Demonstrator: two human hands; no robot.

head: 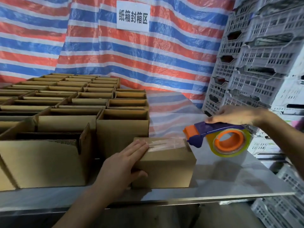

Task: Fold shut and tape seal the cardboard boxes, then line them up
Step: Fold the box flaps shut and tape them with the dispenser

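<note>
My L hand [125, 163] lay flat on the 1 closed box [166, 163], fingers straight on top, thumb on near face. Box sat near worktop [230, 181] front edge, long axis L-R, tape strip [166, 143] along top. R hand [238, 116] gripped 1 tape gun [218, 137], nose pointing L at box's R end. Open boxes [65, 104] packed L, too many to count; crates [255, 63] stacked far R.

One sealed box [166, 168] at six o'clock, the only one closed. Open boxes [41, 162] fill nine round to eleven o'clock: well over a dozen, the far rows packed too tight for an exact count. One tape dispenser [213, 129] at three o'clock, carrying one tape roll [230, 154]. Two hands: left hand [130, 160], right hand [238, 116]. One paper sign [133, 16] at twelve. Grey crates [256, 63] at two o'clock, stacked at least four high. One table [230, 178].
</note>
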